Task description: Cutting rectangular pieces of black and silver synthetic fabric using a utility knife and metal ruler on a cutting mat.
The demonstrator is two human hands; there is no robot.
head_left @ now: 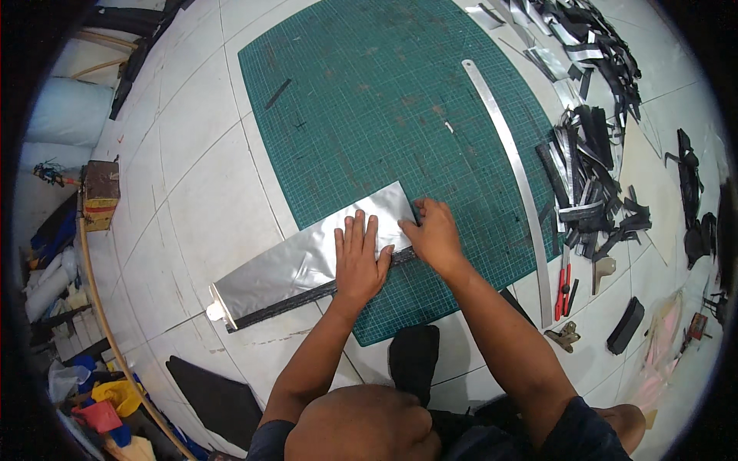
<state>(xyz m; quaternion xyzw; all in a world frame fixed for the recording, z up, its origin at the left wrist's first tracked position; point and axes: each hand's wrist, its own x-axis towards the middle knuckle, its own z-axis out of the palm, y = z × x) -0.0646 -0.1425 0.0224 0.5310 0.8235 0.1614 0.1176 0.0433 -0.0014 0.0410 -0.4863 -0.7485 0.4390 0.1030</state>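
Observation:
A long silver-faced sheet with a dark underside (269,284) lies slantwise, apparently on a stack of layers, judging by its thick black front edge. Its right end rests on a green cutting mat (361,131), and its left end lies over the white tiles. My left hand (358,257) presses flat on the silver face, fingers stretched out. At the right end, my right hand (435,234) grips the edge, thumb on top and fingers bent at the far side. A pale metal clip (217,310) sits on the left end.
A long steel ruler (513,154) lies along the mat's right side. Beyond it are piles of black and silver offcuts (584,177), a red-handled cutter (563,286) and a loose metal clip (563,336). A dark flat piece (215,396) lies at lower left, near a wooden box (101,196).

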